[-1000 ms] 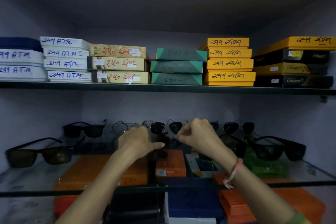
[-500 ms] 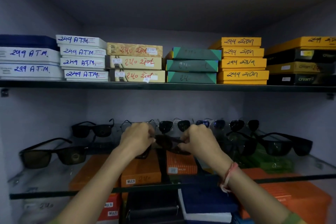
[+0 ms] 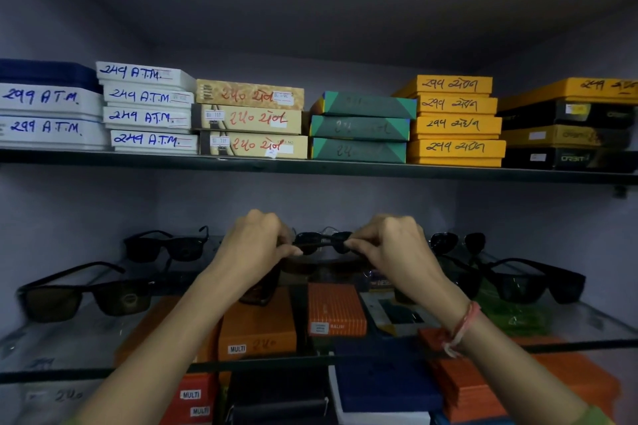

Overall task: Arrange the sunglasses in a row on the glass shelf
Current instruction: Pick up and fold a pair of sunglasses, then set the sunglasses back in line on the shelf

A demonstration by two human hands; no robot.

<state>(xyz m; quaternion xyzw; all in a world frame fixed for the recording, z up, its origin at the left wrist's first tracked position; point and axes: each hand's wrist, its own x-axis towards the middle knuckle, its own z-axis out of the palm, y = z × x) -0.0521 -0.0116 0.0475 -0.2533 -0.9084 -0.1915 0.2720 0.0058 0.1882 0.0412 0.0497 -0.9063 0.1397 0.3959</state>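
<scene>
A pair of dark sunglasses (image 3: 322,244) is held between my two hands above the middle of the glass shelf (image 3: 69,348). My left hand (image 3: 253,245) pinches its left end and my right hand (image 3: 393,245) pinches its right end. On the shelf lie other dark pairs: one at front left (image 3: 86,297), one at back left (image 3: 169,247), one at back right (image 3: 455,241), one at front right (image 3: 531,283). More pairs at the back are hidden behind my hands.
The upper shelf (image 3: 310,167) carries stacks of white, beige, green, yellow and black boxes. Below the glass, orange (image 3: 336,309), blue (image 3: 383,386) and dark boxes show through. Grey walls close in left and right.
Both hands have lifted the held sunglasses up and toward the back row, and moved a little apart. The view has shifted slightly leftward.
</scene>
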